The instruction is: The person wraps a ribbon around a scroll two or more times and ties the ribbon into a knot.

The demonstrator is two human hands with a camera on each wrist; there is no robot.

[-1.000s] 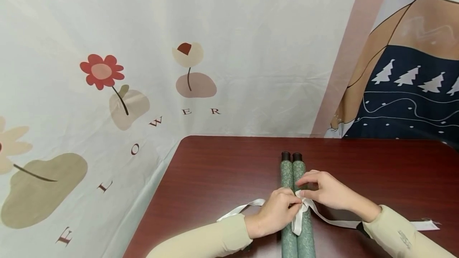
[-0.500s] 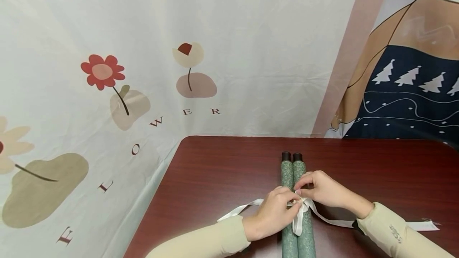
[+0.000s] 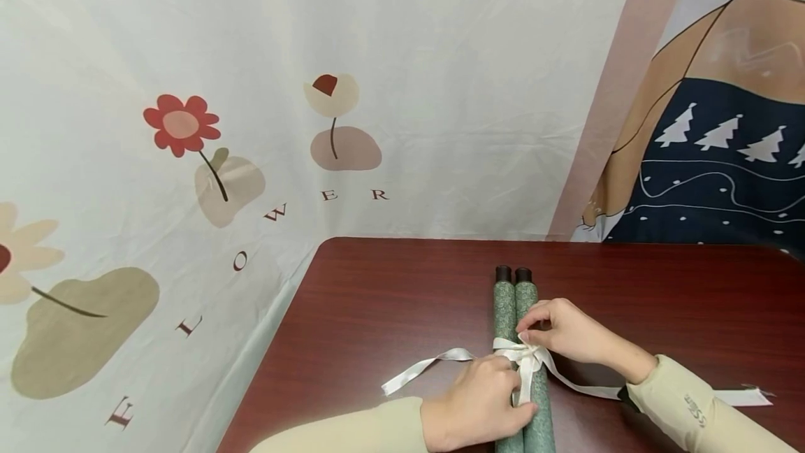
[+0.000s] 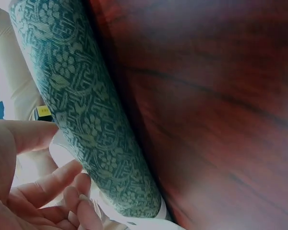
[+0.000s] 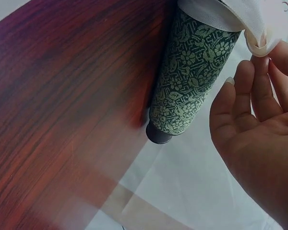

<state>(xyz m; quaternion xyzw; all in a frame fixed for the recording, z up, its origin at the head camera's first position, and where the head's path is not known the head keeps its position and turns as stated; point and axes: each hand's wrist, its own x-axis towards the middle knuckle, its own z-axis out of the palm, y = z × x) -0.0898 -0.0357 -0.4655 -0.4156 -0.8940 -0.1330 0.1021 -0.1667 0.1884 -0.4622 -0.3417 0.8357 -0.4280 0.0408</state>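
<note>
Two green brocade scroll rolls [image 3: 505,306] with dark end knobs lie side by side on the table. A white ribbon [image 3: 508,348] wraps round both and is knotted on top of the right roll, with a short piece hanging down. My right hand [image 3: 569,331] pinches a small loop of ribbon at the knot between thumb and fingertips; the right wrist view shows this ribbon loop [image 5: 257,44] at the fingertips. Just below the knot, my left hand [image 3: 474,400] lies over the rolls, its fingers loosely bent. The left wrist view shows these fingers [image 4: 50,184] apart beside the patterned roll [image 4: 89,112].
The reddish-brown table [image 3: 390,292] reaches back to a printed cloth backdrop [image 3: 465,89]. One loose ribbon tail [image 3: 418,370] stretches left across the table; the other tail [image 3: 742,397] runs right, passing under my right sleeve [image 3: 685,397].
My left hand has come away from the knot and moved down towards me, uncovering the ribbon across the left roll. My right hand stays at the knot, having drawn in slightly at first.
</note>
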